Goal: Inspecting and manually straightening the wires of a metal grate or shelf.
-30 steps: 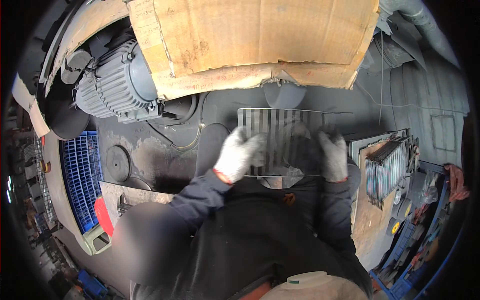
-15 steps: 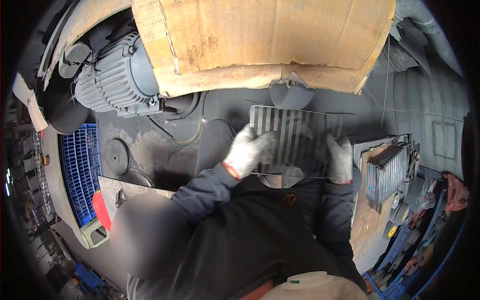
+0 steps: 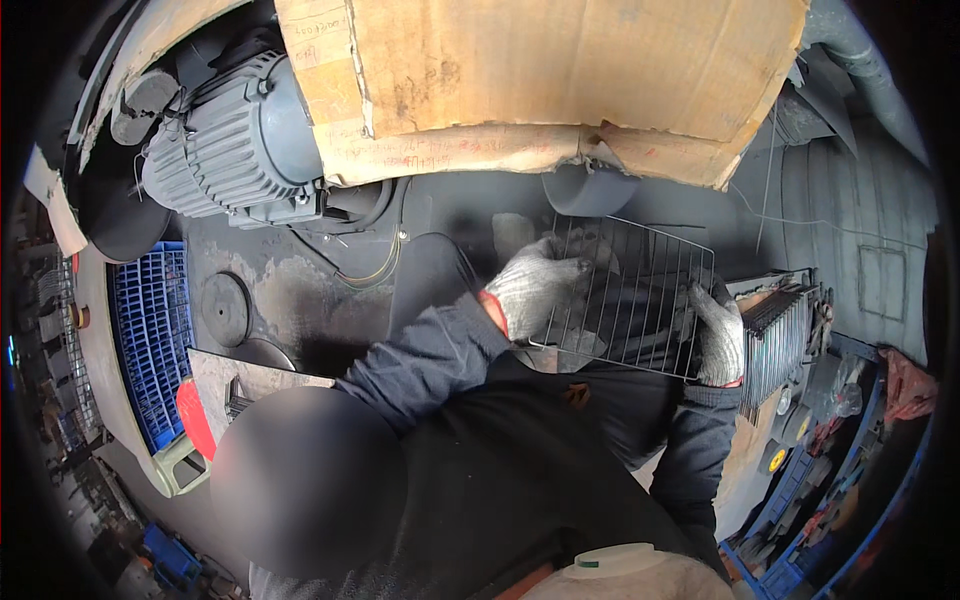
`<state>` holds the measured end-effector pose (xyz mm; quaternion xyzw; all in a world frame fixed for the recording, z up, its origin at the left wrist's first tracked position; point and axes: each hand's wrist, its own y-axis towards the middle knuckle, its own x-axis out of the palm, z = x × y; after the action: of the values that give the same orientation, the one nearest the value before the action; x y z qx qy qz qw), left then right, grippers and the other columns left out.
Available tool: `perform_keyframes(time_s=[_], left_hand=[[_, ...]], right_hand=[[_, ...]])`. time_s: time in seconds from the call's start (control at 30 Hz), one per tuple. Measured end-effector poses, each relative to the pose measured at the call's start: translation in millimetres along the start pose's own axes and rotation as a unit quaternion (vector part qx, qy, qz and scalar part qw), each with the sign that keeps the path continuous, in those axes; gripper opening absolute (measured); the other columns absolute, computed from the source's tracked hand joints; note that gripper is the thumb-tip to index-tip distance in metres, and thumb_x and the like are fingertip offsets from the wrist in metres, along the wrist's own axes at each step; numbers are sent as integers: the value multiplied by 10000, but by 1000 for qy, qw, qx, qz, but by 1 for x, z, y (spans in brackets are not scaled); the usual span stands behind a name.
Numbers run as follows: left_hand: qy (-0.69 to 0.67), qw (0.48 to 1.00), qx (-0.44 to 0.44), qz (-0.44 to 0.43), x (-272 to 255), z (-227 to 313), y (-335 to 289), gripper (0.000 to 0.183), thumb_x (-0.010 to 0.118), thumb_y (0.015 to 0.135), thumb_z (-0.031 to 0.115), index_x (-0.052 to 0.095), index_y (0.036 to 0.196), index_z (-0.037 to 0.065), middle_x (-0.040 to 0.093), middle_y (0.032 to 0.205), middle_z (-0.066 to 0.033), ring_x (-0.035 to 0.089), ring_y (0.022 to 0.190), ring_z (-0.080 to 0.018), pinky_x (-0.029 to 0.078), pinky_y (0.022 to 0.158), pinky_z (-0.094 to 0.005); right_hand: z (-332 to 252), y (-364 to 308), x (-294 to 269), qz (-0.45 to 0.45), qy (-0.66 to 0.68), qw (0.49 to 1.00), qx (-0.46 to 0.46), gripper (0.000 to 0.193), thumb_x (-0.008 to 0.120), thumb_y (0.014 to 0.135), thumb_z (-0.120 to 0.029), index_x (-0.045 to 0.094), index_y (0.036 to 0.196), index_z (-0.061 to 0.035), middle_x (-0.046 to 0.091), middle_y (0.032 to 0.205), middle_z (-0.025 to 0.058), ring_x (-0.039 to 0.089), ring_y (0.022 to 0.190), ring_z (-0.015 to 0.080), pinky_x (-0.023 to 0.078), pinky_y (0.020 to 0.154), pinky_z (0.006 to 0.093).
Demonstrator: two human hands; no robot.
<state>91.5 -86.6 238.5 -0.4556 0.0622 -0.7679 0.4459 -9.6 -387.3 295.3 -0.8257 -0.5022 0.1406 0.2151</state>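
A rectangular wire rack with thin parallel bars is held up in front of me, tilted, between both hands. My left hand, in a whitish-grey knit glove, is closed on its left side, with fingers over the bars. My right hand, gloved alike, grips the right edge. Just beyond the rack's far edge is a grey wheel or drum, partly hidden under cardboard. To the right of my right hand, a stack of similar wire racks stands on a board.
A large cardboard sheet overhangs the far side. A grey finned motor sits at far left. On the left are a blue plastic crate, a round disc and a red round object. Blue shelving stands at right.
The rack has shifted right and turned clockwise, its right side now nearer the stack. Both hands moved right with it, and the right hand now clasps the edge.
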Motion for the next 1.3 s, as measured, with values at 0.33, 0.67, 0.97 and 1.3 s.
perform_keyframes(time_s=[0.33,0.67,0.97,1.3], left_hand=[[32,977,-42,207,-104,57,-96,248,754,1063,257,684,1202,64,688,901,-39,679,690,-200,599,623,-386],[30,999,-25,7,-6,-1,-2,409,743,1066,203,615,1393,-7,728,1095,-80,717,851,-185,618,734,-346],[22,946,85,312,-111,52,-189,251,767,1008,123,667,1228,56,704,901,-47,705,694,-160,613,556,-331],[257,881,276,285,-76,12,-196,233,750,945,-36,730,1173,3,769,1011,-34,664,871,-97,540,801,-269]], right_hand=[[41,20,160,-187,-5,980,68,183,713,1073,-174,738,1172,-21,746,924,38,709,779,131,562,624,306],[12,-1,9,-11,-1,1000,-29,322,668,1066,-101,707,1363,17,776,1194,108,747,1066,185,594,917,297],[62,-17,215,-303,30,952,-10,195,666,1107,-151,692,1252,-24,748,1016,57,702,763,136,563,669,303],[43,-54,162,-270,-12,949,-161,255,700,1060,-31,659,1312,-36,725,1082,41,647,947,106,541,819,293]])
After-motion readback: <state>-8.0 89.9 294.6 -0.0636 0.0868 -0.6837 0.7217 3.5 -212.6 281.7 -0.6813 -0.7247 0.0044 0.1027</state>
